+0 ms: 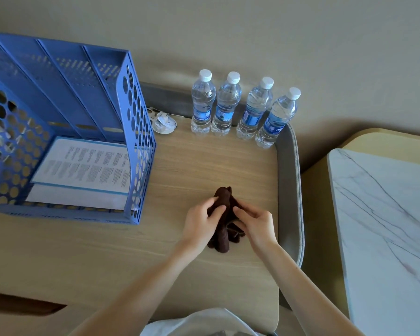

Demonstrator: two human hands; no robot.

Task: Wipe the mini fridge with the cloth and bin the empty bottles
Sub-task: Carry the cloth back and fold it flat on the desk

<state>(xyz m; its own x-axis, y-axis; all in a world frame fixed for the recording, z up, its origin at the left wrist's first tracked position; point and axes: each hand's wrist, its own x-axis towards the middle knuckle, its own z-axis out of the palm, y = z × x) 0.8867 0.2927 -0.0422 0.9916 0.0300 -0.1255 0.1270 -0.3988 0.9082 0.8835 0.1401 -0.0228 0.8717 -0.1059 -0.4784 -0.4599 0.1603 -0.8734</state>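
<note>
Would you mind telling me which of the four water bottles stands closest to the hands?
The rightmost bottle, beside the grey rim; it stands further forward than the other three.

The bench [204, 163] is matt pale wood grain. The cloth [224, 214] is dark brown nubby terry. The bottles [243, 105] are clear glossy plastic, the file rack [136, 132] perforated blue plastic, and the side table [386, 214] polished marble.

Nothing legible — bottle labels [250, 118] and the printed sheet [87, 166] blur.
</note>
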